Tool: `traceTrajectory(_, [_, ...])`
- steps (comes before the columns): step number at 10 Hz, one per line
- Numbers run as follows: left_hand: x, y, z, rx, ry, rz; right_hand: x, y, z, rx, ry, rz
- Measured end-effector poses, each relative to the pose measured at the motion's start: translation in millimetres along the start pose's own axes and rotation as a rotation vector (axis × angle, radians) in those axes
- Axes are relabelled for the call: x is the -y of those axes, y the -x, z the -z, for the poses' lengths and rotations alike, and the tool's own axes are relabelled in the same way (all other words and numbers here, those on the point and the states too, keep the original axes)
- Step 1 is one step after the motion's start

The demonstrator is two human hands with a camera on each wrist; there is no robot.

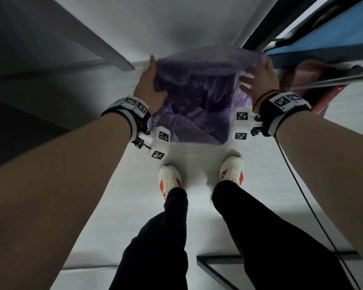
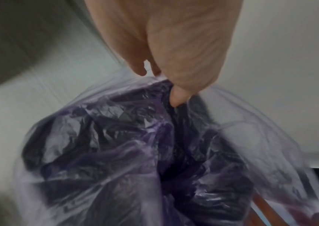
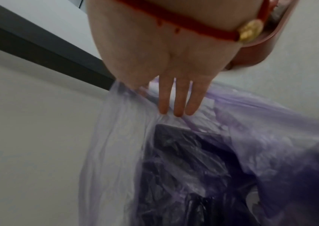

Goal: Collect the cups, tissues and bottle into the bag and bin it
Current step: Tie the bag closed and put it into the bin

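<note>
At the rim of the bag, the left hand (image 1: 150, 86) pinches the thin film between thumb and curled fingers, as the left wrist view shows plainly. On the other side, the right hand (image 1: 258, 80) takes the opposite edge; its three long fingers (image 3: 178, 104) lie almost straight on the plastic, while the thumb and first finger seem to pinch the rim behind them. Between both hands the purple bag (image 1: 194, 105) hangs open, above the floor (image 1: 197, 216) and just in front of the white shoes (image 1: 169, 178). Dark crumpled shapes lie inside, but I cannot tell which are cups, tissues or bottle. I judge the bag as light, very soft and a little slippery; the film can stretch or tear, so it is better to gather the rim into one bunch and grip there. A reddish container (image 1: 314, 80), maybe the bin, stands near on the right
</note>
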State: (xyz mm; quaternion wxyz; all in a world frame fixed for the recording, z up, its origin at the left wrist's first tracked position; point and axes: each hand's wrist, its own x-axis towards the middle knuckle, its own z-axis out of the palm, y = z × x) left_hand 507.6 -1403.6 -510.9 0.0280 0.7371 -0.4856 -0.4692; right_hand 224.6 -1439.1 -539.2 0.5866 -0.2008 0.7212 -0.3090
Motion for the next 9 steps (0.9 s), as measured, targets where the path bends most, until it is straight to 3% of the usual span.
traceTrajectory(1, [7,-17,2,0.020,0.029,0.005,-2,-9,0,0.063,0.187,0.025])
traceTrajectory(3, [4,-44,-4,-0.014,0.276,0.068,-16,-22,-15,0.067,0.205,0.048])
traceTrajectory(4, [22,-51,-8,-0.001,0.216,0.172,-30,-16,-20,0.181,0.188,-0.136])
traceTrajectory(5, [33,-27,-11,0.113,-0.135,0.206,-53,-6,-11,0.312,0.439,-0.238])
traceTrajectory(6, [33,3,-14,0.072,-0.282,0.214,-63,15,0,0.354,0.719,-0.242])
traceTrajectory(7, [11,39,1,-0.056,-0.237,0.201,-42,46,12,0.251,0.898,-0.170])
traceTrajectory(8, [-26,75,28,-0.089,-0.226,0.171,-4,80,24,0.130,0.951,-0.102])
traceTrajectory(9, [-78,126,63,-0.043,-0.242,0.064,51,129,29,0.155,0.728,-0.109])
